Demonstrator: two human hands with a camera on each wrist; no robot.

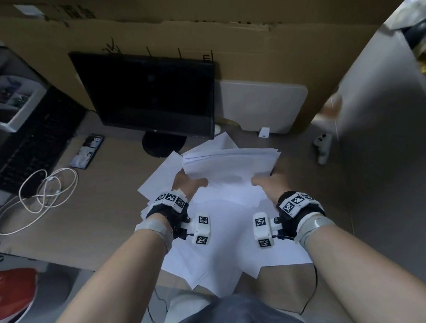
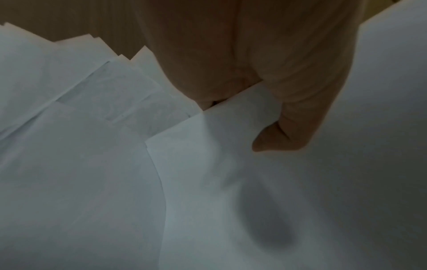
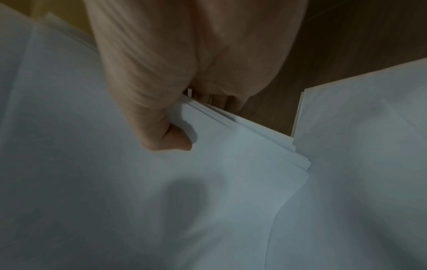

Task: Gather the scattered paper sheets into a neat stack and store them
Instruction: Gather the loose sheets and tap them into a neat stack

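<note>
Left hand [image 1: 187,182] and right hand [image 1: 268,182] each pinch a side edge of the lifted bundle of white paper sheets [image 1: 228,164]; loose white sheets [image 1: 228,239] overhang the brown wooden desk's [image 1: 96,214] near edge; black monitor [image 1: 148,95] stands just behind.

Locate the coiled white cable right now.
In the head view, the coiled white cable lies on the wooden desk, left of the scattered white paper sheets and just in front of the black keyboard.

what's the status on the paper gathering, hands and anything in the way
Left hand and right hand each grip a side of the paper bundle, edges uneven. Loose sheets lie under it on the desk. Monitor close behind.
</note>
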